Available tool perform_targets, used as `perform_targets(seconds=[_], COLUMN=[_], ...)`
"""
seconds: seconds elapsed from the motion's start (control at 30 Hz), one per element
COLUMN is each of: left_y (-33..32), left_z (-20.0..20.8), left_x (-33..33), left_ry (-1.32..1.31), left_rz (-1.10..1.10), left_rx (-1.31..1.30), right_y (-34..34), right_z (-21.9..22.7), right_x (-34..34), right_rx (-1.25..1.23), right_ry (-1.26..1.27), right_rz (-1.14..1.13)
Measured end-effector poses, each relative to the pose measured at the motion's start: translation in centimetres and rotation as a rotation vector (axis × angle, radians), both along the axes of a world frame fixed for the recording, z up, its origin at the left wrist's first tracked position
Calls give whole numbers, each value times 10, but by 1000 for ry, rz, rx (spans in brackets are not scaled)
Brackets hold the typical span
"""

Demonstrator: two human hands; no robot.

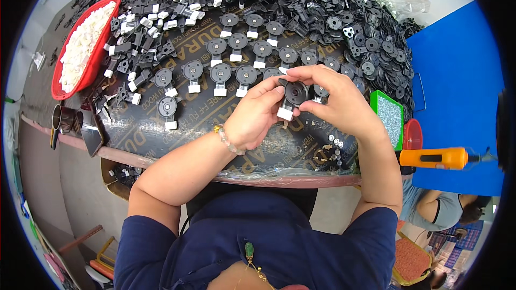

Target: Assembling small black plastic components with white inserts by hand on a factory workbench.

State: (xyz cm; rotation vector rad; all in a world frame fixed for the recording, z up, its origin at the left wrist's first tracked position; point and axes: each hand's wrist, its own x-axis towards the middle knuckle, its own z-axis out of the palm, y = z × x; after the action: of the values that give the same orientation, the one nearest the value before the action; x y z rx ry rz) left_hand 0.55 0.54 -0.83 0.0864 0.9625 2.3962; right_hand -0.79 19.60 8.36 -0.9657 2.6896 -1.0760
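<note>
A dark, film-covered table (161, 129) fills the scene, its far half buried under loose black plastic parts. At the far left stands a red oval plastic tray (99, 53) heaped with small white plastic pieces, and near the left edge of the table sits a dull metal funnel-shaped cup (62, 119). Right of the tray, rows of assembled round black plastic discs with white square tabs (220, 75) lie side by side across the middle. Just near of those rows, above the table's centre, the left hand (255, 118), with a bead bracelet on its wrist, pinches one round black plastic disc with a white tab (293, 96) between thumb and fingertips, its grip narrow and closed on the piece. The right hand (338, 102) meets it from the right, its fingers closed on the same disc from above and beside. Near the right forearm lie a few small metal screws (334, 147). Further right stand a green rectangular tray of grey bits (388, 115), a small red round bowl (413, 134) and an orange-handled electric screwdriver (432, 158).
</note>
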Motion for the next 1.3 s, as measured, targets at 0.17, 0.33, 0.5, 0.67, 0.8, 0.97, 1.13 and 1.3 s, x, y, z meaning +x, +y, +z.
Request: perform_targets(seconds=[0.17, 0.33, 0.5, 0.67, 0.8, 0.97, 1.13, 1.3], left_y=[0, -2, 0, 0, -17, -8, -14, -11], left_z=[6, 11, 9, 3, 18, 5, 9, 13], left_x=[3, 2, 1, -1, 7, 18, 15, 22], left_ry=[0, -14, 109, 295, 1116, 1401, 1415, 1357], left_rz=[-23, -7, 168, 490, 870, 902, 816, 787], left_rx=[1, 8, -80, -243, -719, -642, -628, -595], right_y=[0, -3, -16, -36, -65, -158, -196, -203], right_z=[-5, -2, 4, 8, 9, -43, -86, -77], right_x=[1, 2, -2, -35, -100, -149, -178, -188], right_rx=[11, 22, 94, 134, -53, 5, 81, 173], right_ry=[36, 57, 178, 311, 364, 286, 309, 174], right_rz=[-11, -1, -34, -59, -177, 22, 120, 144])
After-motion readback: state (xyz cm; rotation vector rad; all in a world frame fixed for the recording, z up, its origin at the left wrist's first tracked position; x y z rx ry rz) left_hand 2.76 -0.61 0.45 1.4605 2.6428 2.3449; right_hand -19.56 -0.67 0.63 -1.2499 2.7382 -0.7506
